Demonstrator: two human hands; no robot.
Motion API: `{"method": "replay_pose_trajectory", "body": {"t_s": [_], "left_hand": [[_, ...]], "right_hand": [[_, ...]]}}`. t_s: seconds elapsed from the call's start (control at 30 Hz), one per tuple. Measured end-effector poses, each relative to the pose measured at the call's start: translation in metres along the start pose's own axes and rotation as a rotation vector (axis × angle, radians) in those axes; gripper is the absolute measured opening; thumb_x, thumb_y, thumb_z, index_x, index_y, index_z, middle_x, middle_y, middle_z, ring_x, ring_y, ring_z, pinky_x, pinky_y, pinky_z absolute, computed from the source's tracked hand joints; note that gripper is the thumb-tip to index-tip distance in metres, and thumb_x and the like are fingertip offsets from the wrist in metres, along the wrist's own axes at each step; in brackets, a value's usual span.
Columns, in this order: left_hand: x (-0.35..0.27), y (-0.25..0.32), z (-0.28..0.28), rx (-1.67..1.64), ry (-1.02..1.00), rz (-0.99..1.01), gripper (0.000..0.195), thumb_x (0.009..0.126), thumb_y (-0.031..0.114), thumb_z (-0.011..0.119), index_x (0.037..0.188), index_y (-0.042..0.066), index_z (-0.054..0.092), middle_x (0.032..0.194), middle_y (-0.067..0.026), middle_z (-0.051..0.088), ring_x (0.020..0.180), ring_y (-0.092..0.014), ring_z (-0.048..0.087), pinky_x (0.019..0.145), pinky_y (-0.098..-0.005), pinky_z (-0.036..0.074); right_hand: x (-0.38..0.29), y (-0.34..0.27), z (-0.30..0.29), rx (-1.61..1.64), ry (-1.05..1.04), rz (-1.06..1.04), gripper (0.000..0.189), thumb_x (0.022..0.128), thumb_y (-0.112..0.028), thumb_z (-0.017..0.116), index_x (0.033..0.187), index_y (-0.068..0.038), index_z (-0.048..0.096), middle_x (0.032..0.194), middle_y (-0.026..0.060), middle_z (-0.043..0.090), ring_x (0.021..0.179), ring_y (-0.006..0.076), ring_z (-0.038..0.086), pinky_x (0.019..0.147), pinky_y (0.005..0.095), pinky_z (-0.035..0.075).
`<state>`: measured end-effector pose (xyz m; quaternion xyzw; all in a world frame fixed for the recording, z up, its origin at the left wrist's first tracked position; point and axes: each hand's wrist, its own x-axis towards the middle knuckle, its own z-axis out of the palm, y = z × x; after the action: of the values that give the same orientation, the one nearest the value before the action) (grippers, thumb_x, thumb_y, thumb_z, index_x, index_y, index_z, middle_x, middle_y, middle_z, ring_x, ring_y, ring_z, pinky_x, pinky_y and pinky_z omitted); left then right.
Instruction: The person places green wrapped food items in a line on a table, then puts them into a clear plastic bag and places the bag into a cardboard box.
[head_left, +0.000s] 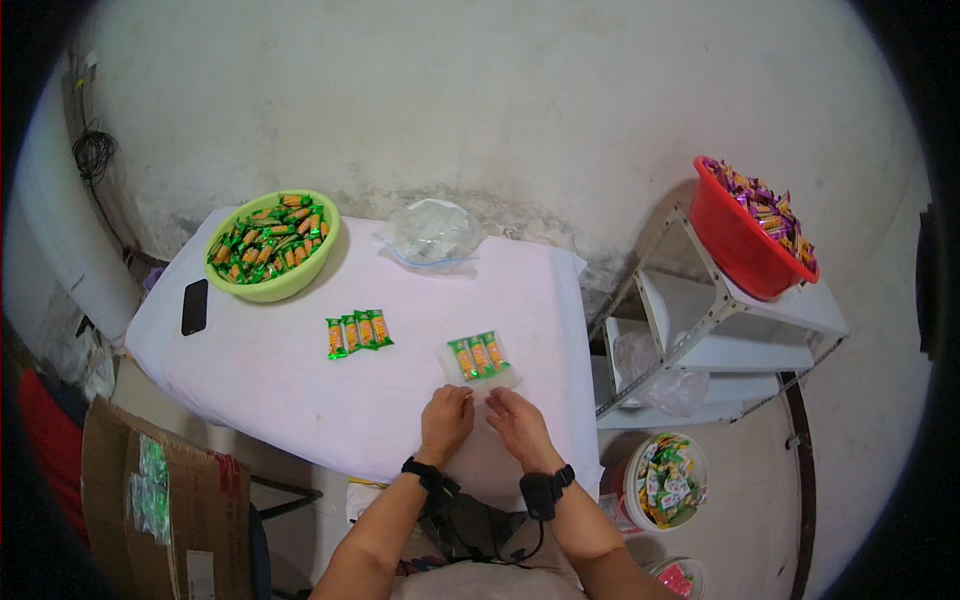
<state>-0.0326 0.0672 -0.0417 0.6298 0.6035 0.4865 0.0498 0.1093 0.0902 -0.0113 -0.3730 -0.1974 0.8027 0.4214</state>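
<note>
A clear plastic bag (478, 358) with several green-and-orange wrapped snack bars lies flat on the white-clothed table (300, 405). At the bag's near edge, my left hand (447, 421) has its fingertips closed on the plastic. My right hand (519, 426) is beside the same edge, its fingers bent; whether it grips the plastic is unclear. To the left, a row of several more such bars (358, 334) rests on the cloth. A light green basin (281, 289) heaped with these bars stands at the back left. Behind the bag lies a pile of clear plastic bags (435, 234).
A black phone (194, 307) lies at the table's left. At the right, a metal shelf (697, 345) carries a red basin (739, 247) of purple packets. Below stands a white bucket (637, 487) of packets. A cardboard box (210, 525) with filled clear bags is at lower left.
</note>
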Motion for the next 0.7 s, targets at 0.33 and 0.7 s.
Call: {"method": "replay_pose_trajectory", "body": {"t_s": [0.33,0.7], "left_hand": [[-0.007,-0.034,0.037,0.169,-0.271,-0.057,0.015,0.079,0.013,0.063,0.092,0.006,0.061,0.087,-0.0131,0.062,0.082,-0.03,0.06,0.067,-0.0413,0.049],[-0.068,-0.063,0.048,0.139,-0.35,0.062,0.022,0.085,0.023,0.057,0.097,0.004,0.06,0.095,-0.0148,0.062,0.087,-0.031,0.058,0.076,-0.0418,0.045]], "right_hand": [[0.058,-0.002,0.088,-1.24,-0.393,-0.677,0.036,0.088,-0.014,0.054,0.122,-0.001,0.056,0.114,0.0117,0.059,0.108,0.0195,0.053,0.096,0.0299,0.041],[0.188,0.062,0.126,-1.889,-0.216,-0.557,0.028,0.085,-0.024,0.052,0.107,-0.016,0.068,0.103,0.0183,0.064,0.102,0.0371,0.057,0.09,0.048,0.044]]}}
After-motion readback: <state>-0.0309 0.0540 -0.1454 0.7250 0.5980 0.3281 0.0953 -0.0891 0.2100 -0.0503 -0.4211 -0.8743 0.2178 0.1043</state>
